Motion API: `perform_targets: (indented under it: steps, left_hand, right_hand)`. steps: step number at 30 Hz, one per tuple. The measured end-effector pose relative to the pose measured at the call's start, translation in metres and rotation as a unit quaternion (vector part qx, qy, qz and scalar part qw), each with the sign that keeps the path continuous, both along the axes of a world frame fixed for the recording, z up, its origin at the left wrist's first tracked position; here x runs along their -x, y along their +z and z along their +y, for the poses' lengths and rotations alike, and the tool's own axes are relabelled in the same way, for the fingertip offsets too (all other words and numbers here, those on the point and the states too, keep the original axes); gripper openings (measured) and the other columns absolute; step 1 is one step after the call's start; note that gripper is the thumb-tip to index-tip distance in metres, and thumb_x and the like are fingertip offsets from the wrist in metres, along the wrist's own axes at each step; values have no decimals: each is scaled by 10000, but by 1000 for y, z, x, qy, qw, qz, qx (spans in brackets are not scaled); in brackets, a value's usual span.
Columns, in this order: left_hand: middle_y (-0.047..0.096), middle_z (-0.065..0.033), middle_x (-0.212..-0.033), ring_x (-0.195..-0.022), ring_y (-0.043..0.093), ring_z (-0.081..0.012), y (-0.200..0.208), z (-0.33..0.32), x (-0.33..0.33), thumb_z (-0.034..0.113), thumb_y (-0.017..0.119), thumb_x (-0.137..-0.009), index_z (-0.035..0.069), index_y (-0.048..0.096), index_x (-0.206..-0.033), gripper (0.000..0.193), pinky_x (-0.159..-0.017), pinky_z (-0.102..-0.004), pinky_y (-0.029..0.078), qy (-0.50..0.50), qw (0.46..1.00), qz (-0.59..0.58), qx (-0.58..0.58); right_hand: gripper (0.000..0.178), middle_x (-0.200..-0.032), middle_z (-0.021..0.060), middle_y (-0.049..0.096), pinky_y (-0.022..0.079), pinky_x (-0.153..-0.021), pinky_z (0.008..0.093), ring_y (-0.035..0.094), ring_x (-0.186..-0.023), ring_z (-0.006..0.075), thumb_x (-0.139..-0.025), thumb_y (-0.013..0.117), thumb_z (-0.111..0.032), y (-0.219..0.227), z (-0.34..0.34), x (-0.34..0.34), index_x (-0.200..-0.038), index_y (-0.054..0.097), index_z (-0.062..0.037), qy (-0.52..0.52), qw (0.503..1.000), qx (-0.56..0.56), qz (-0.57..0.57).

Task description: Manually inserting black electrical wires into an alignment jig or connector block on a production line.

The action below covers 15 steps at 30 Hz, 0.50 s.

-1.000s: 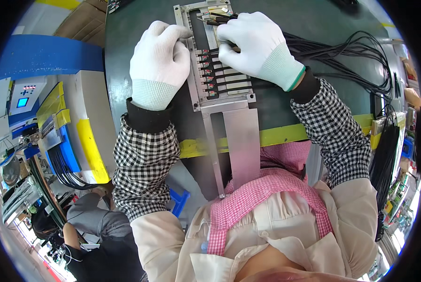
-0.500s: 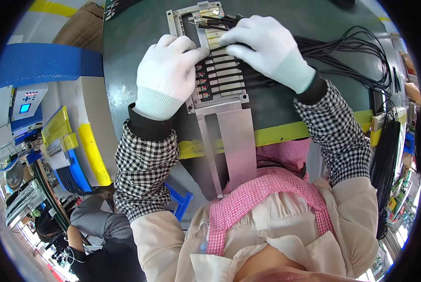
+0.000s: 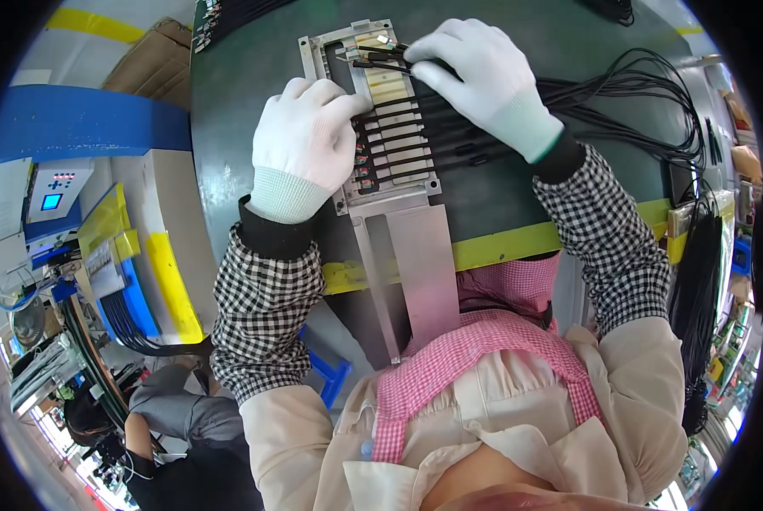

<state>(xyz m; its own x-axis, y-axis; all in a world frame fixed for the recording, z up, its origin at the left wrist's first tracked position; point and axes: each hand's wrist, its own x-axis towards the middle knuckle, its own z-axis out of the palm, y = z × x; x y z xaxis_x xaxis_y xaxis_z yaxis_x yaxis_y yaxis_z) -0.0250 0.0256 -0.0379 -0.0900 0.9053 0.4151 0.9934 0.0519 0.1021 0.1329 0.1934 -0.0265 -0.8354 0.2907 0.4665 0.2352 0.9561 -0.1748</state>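
1. Left hand [image 3: 309,136], in a white glove, lies palm down on the left side of the metal fixture [image 3: 381,128], fingers loosely curled and pressing on the frame; it grips nothing that can be seen.
2. Right hand [image 3: 483,81], also gloved in white, rests over the far right part of the fixture, its fingertips pinched on the end of a black cable [image 3: 377,61] at the far slots.
3. That fixture is a grey slotted plate lying flat on the dark green counter [image 3: 253,60], in the middle of the scene, with a long plain metal tongue [image 3: 420,272] running toward the near edge.
4. Several black cables [image 3: 432,149] already lie across the slots in parallel rows, their ends with small red marks by the left hand.
5. From under the right hand the cables run right in a loose bundle [image 3: 645,94] that loops over the counter's right side.
6. A yellow strip [image 3: 500,247] marks the counter's near edge.
7. Both forearms wear black-and-white checked sleeves [image 3: 262,315].
8. Near left, below the counter, another person [image 3: 177,426] in grey is bent over.
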Motion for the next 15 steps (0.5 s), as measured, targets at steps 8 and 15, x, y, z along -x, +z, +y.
perform_targets:
  steps: [8, 15]
  left_hand:
    - [618, -17, -932, -803, 569, -234, 7, 7, -6, 97, 622, -807, 130, 677, -950, 157, -727, -346, 474, 82, 984, -128, -91]
    - [607, -30, -840, -698, 554, -208, -1, 7, 10, 136, 645, -850, 88, 676, -943, 109, -620, -326, 455, 43, 990, -28, -129]
  right_hand:
    - [200, -935, 5, 620, 458, -814, 331, 587, -856, 217, -861, 658, -253, -11, 26, 17, -1033, 650, -152, 68, 992, -88, -52]
    - [211, -910, -7, 625, 462, -784, 330, 591, -809, 218, -837, 682, -256, -20, 16, 22, -1002, 637, -133, 140, 980, -92, 110]
